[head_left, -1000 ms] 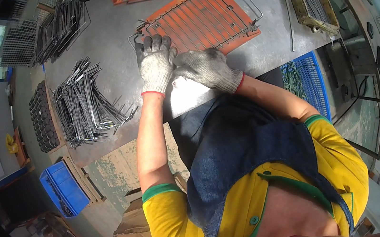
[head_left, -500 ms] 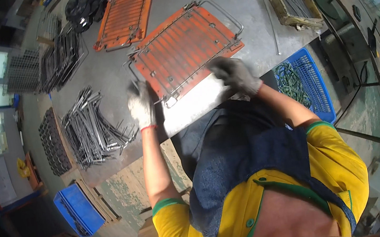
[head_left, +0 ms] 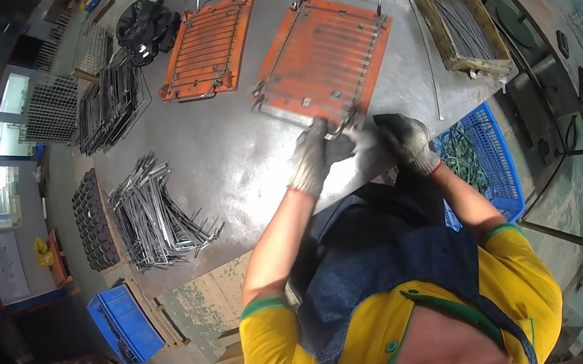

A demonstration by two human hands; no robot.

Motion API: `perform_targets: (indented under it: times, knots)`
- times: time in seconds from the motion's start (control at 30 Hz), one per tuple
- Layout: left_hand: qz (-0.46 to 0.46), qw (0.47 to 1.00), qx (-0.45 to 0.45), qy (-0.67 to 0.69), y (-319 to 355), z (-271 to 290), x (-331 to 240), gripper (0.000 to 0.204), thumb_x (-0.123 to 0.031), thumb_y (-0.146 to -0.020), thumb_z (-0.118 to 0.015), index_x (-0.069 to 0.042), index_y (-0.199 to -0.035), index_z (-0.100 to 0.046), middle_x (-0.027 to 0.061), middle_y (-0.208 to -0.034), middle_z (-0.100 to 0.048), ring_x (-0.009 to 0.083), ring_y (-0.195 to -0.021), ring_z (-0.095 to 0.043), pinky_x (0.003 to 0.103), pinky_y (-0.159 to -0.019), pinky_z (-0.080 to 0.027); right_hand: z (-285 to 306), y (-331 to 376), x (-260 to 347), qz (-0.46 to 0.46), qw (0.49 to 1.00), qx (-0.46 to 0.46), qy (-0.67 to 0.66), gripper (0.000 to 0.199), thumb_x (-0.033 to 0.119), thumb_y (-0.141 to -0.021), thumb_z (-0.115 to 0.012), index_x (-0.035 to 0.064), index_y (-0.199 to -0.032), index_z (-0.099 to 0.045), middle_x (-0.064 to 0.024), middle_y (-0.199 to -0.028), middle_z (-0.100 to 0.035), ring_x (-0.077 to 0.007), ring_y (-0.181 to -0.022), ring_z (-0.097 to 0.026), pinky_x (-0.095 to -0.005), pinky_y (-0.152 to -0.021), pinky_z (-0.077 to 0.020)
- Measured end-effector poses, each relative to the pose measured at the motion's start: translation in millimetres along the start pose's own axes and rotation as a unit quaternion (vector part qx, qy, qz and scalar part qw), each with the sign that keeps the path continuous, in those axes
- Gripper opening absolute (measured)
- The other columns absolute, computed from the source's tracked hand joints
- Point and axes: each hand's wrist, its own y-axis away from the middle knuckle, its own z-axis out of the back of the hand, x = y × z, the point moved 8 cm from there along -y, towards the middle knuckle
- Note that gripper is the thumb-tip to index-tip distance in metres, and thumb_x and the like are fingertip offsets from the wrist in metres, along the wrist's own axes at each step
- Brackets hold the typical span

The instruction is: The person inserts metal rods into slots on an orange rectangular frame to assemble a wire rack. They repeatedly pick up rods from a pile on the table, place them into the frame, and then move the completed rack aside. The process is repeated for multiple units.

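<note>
You are leaning over the steel table (head_left: 230, 160) with both gloved hands at the near edge of the orange jig plate (head_left: 323, 60), where the wire frame (head_left: 333, 51) is lying clipped across it. Your left hand (head_left: 317, 155) is curling its fingers around the frame's near corner bar, probably to steady it against the plate; your right hand (head_left: 404, 141) is resting just beside that corner, fingers bent, though whether they are gripping anything is hidden. The second orange plate (head_left: 207, 46) is lying well apart, and the pile of bent wire parts (head_left: 152, 215) is sitting within your left reach.
</note>
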Motion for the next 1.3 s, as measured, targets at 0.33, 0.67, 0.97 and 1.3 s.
perform_targets:
  times: [0.33,0.67,0.97,1.3]
  knots:
    - [-0.032,0.999,0.016,0.022,-158.6,-88.9,-72.2,0.027,-0.028,-0.107,-0.040,-0.002,-0.107,-0.049,0.0161,-0.094,-0.063,0.0304,-0.086,-0.068,0.042,-0.080,-0.059,12.4,-0.4,4.5,0.039,0.996,-0.065,-0.049,0.024,0.025,-0.090,-0.068,0.0132,-0.110,-0.071,-0.0072,-0.098,-0.072,-0.0270,-0.083,-0.070,-0.0395,-0.073,-0.0562]
    - [-0.321,0.755,-0.442,-0.362,-44.0,157.7,-230.4,0.035,-0.027,-0.098,-0.049,0.001,-0.115,-0.061,0.0148,-0.106,-0.067,0.0228,-0.090,-0.066,0.035,-0.079,-0.053,1.1,7.2,-5.1,0.015,1.000,-0.008,-0.011,0.034,0.040,-0.095,-0.059,0.0161,-0.118,-0.069,-0.0060,-0.111,-0.071,-0.0251,-0.099,-0.068,-0.0401,-0.086,-0.0546]
    - [-0.296,0.923,-0.241,0.053,-76.2,167.6,-227.5,0.043,-0.035,-0.102,-0.044,-0.003,-0.130,-0.050,0.0102,-0.116,-0.054,0.0265,-0.108,-0.056,0.042,-0.092,-0.051,5.7,15.0,1.8,0.121,0.985,-0.094,0.081,0.034,0.036,-0.098,-0.052,0.0143,-0.121,-0.066,-0.0049,-0.118,-0.068,-0.0218,-0.101,-0.067,-0.0368,-0.083,-0.0542]
    - [-0.310,0.932,-0.178,-0.056,32.2,93.8,-117.2,0.054,-0.037,-0.107,-0.038,0.001,-0.146,-0.037,0.0169,-0.134,-0.053,0.0331,-0.118,-0.058,0.047,-0.099,-0.051,1.9,17.6,3.5,0.181,0.978,-0.092,0.046,0.032,0.029,-0.098,-0.053,0.0056,-0.118,-0.063,-0.0103,-0.120,-0.064,-0.0256,-0.100,-0.067,-0.0399,-0.083,-0.0551]
